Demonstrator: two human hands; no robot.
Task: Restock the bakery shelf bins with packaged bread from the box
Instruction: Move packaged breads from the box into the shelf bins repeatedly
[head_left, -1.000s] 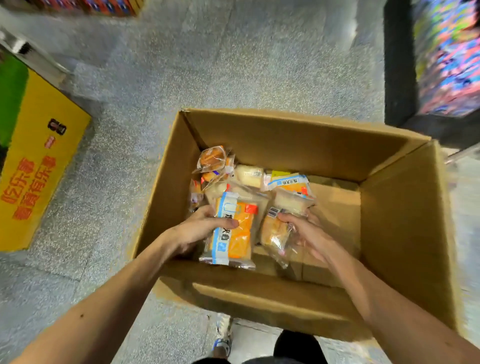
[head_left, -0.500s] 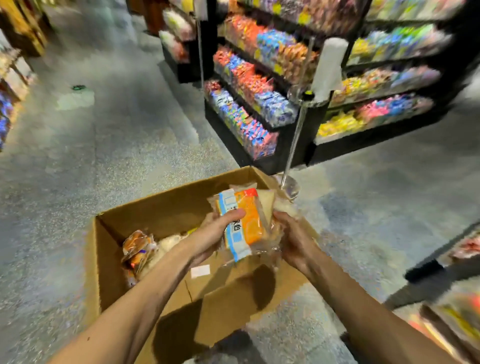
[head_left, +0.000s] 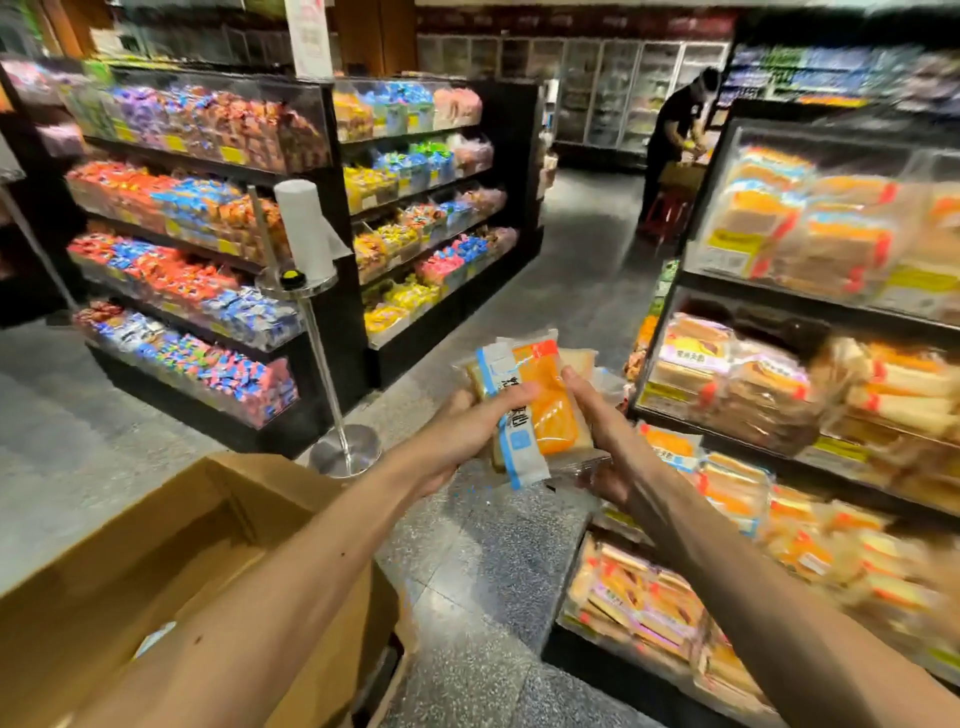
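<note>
The person is carrying bread from the box (head_left: 156, 571) to the bread shelf (head_left: 779, 299). The box sits near and to the left. The shelf stands on the right, and its bins look quite full.

Both hands hold a small pile of bread packs (head_left: 543, 415) in the air, over the floor (head_left: 467, 561), between the box and the shelf. The left hand (head_left: 457, 436) grips the left side, with its thumb across the blue stripe on the top pack. The right hand (head_left: 608, 436) wraps around the right side. I cannot tell how many packs are in the pile.

The top pack's long side runs from far to near. Its printed side faces up.

Next, I think the hands must swing right, find a bin with room and lay the packs in flat, lined up with the others.
</note>
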